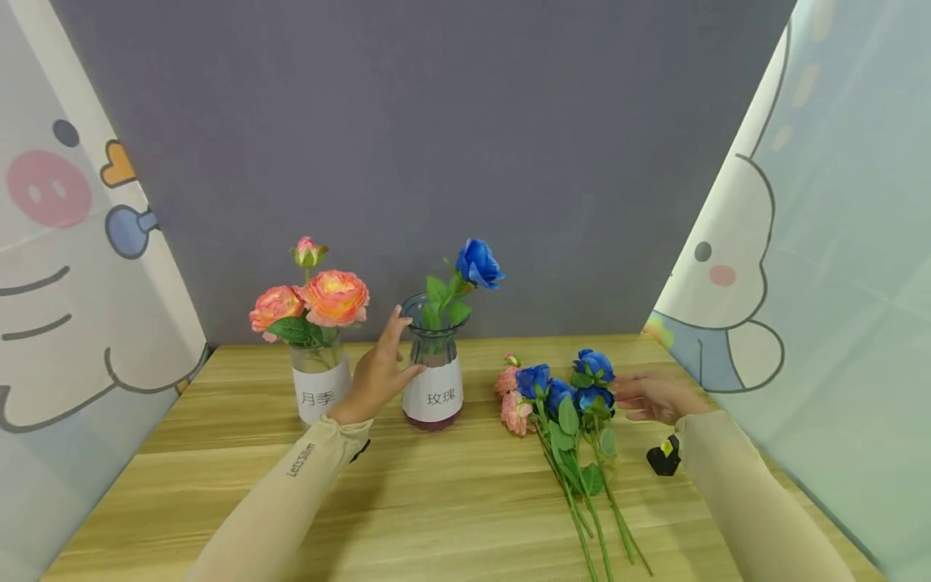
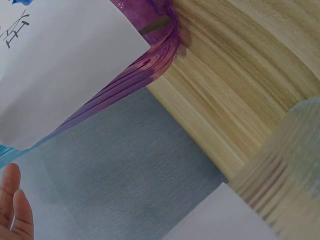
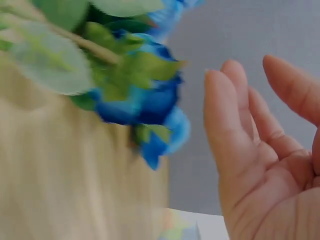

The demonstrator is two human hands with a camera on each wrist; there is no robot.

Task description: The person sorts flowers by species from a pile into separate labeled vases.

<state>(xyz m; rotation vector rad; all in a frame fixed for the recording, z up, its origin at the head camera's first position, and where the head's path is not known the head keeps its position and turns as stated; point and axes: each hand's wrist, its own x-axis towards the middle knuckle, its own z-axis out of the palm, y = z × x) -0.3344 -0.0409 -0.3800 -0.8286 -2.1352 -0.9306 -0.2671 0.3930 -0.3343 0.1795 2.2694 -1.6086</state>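
My left hand [image 1: 377,368] is at the left side of the ribbed glass vase [image 1: 417,416], its fingers spread by the rim and thumb near the white label. One blue rose [image 1: 478,264] with green leaves stands in that vase. In the left wrist view, the vase's purple base [image 2: 165,47] shows close up, with fingertips [image 2: 11,180] at lower left. My right hand [image 1: 655,396] is beside the blue roses [image 1: 592,365] lying on the table. The right wrist view shows its fingers extended and apart, holding nothing, next to a blue rose head [image 3: 142,95].
A clear vase [image 1: 309,412] with a white label holds several orange-pink flowers [image 1: 334,297] at left. Pink flowers [image 1: 516,412] lie left of the blue roses, stems toward the front. A small black object [image 1: 663,459] is near the right sleeve. A grey panel [image 1: 436,145] stands behind the table.
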